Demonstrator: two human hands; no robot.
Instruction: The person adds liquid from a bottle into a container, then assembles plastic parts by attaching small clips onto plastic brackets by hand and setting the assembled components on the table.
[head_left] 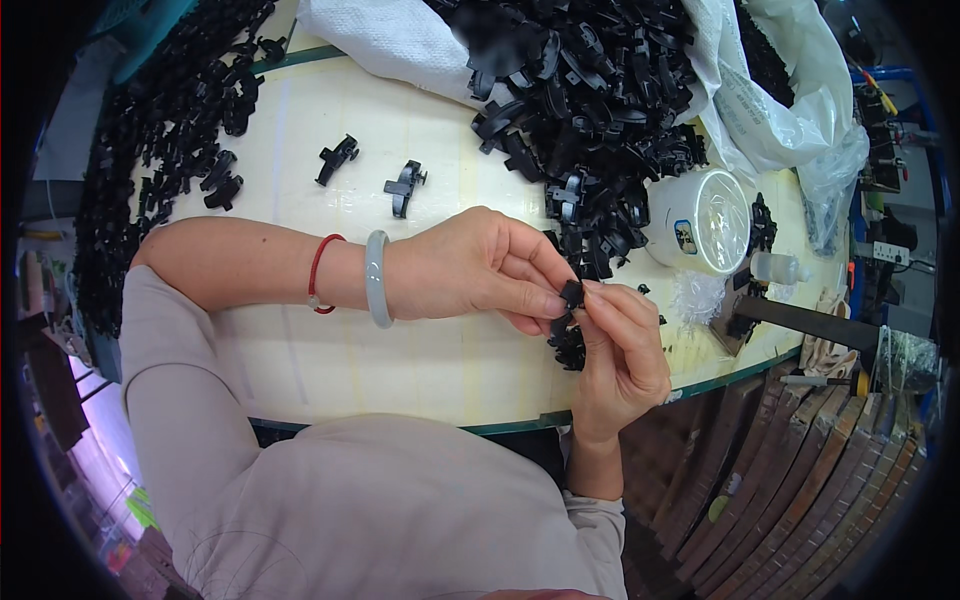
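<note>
Between the fingertips of both hands is a small black plastic part (571, 294), pinched at the right of the table. My left hand (475, 268) reaches across from the left, its thumb and fingers closed on the part. From below, my right hand (622, 350) pinches the same part with thumb and forefinger. The fingers cover much of its shape. Just under the fingertips lie more small black pieces (569, 352). Beyond the hands rises a big pile of curved black plastic parts (590, 110). Two single black parts, one nearer (404, 188) and one farther (338, 160), lie apart beyond my left wrist.
Another heap of black parts (150, 150) spreads along the left side. White sacks (385, 40) stand at the back. To the right are a white round tub (702, 222), a small clear bottle (780, 268) and a dark metal bar (800, 322). Brown slabs (790, 470) stand below the table's edge.
</note>
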